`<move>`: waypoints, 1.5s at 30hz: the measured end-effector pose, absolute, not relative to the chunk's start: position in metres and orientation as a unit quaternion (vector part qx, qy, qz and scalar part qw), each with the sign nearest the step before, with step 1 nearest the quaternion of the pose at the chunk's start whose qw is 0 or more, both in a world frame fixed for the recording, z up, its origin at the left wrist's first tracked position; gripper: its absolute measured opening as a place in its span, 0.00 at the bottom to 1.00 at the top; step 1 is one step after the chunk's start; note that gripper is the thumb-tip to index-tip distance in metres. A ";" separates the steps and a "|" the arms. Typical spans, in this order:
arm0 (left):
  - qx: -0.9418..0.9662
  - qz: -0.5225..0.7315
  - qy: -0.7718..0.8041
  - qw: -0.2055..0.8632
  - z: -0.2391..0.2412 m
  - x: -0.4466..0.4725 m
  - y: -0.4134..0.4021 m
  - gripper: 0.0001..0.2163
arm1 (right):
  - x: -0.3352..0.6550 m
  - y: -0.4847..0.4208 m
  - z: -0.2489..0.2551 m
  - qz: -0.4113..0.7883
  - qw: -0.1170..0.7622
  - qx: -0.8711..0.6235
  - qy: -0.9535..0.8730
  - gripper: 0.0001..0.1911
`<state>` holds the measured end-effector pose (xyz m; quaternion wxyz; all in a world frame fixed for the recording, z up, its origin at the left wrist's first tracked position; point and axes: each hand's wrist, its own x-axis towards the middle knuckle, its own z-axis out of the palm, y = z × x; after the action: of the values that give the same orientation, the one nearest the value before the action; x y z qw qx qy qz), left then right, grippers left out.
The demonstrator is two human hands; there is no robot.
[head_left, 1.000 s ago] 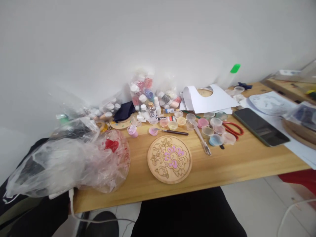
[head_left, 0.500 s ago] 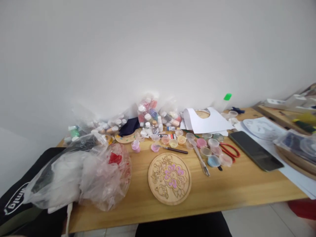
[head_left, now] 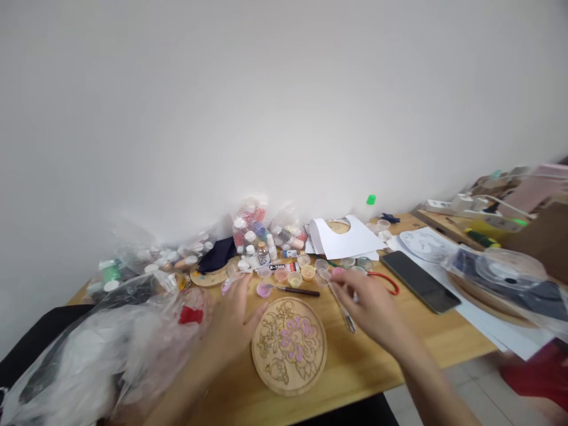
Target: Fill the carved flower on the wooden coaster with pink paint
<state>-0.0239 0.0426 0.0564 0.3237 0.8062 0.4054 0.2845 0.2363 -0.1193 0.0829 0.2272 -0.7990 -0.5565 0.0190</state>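
A round wooden disc (head_left: 289, 346) carved with flowers, some filled in lilac, lies on the wooden table (head_left: 377, 367) in front of me. My left hand (head_left: 233, 322) hovers just left of the disc with thumb and fingers spread and nothing in it, its fingertips near a small pink cup (head_left: 263, 290). My right hand (head_left: 370, 307) reaches in from the right over a cluster of small paint cups (head_left: 306, 273) and over metal tweezers (head_left: 347, 319) that lie on the table. Its fingers are smeared by motion. A brown-handled brush (head_left: 297, 291) rests by the pink cup.
Crumpled clear plastic bags (head_left: 110, 349) cover the table's left part. Bags of small bottles (head_left: 251, 231) stand by the wall. White paper (head_left: 346, 239), red-handled scissors (head_left: 388, 279), a dark phone (head_left: 419, 289) and a bagged round board (head_left: 501, 281) lie to the right.
Both hands have come into view and reached over the table beside the disc. The camera has tilted up and turned, so the table sits lower in the picture.
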 end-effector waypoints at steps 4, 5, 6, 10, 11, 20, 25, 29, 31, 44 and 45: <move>0.829 0.225 0.444 0.255 0.005 -0.002 0.055 0.27 | 0.212 -0.095 0.077 0.134 0.112 -0.821 -0.544 0.18; 0.828 0.224 0.453 0.244 -0.001 0.001 0.060 0.26 | 0.207 -0.090 0.076 0.146 0.095 -0.822 -0.542 0.19; 0.826 0.227 0.460 0.235 -0.004 0.004 0.065 0.25 | 0.204 -0.086 0.075 0.153 0.077 -0.827 -0.535 0.19; 0.828 0.238 0.451 0.234 -0.006 0.013 0.077 0.20 | 0.201 -0.078 0.069 0.166 0.055 -0.827 -0.534 0.19; 0.829 0.241 0.446 0.237 -0.006 0.014 0.078 0.18 | 0.202 -0.078 0.068 0.169 0.054 -0.826 -0.535 0.19; 0.816 0.277 0.426 0.274 -0.018 0.014 0.074 0.09 | 0.218 -0.083 0.045 0.168 0.121 -0.792 -0.574 0.16; 0.796 0.361 0.395 0.283 -0.027 0.011 0.071 0.12 | 0.230 -0.108 0.023 0.128 0.302 -0.724 -0.607 0.13; 0.792 0.426 0.343 0.271 -0.032 0.012 0.064 0.12 | 0.226 -0.135 0.025 0.113 0.384 -0.702 -0.589 0.09; 0.801 0.449 0.301 0.256 -0.030 0.013 0.060 0.14 | 0.220 -0.146 0.028 0.104 0.414 -0.698 -0.575 0.08; 0.826 0.497 0.191 0.188 -0.021 0.012 0.055 0.17 | 0.189 -0.159 0.054 -0.057 0.429 -0.659 -0.615 0.11; 0.829 0.493 0.190 0.187 -0.021 0.012 0.055 0.17 | 0.188 -0.159 0.056 -0.065 0.424 -0.658 -0.620 0.12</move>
<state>0.0120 0.0550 -0.0205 0.1866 0.8286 0.1897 0.4926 0.1878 -0.1586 0.0561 0.4236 -0.6576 -0.6196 -0.0645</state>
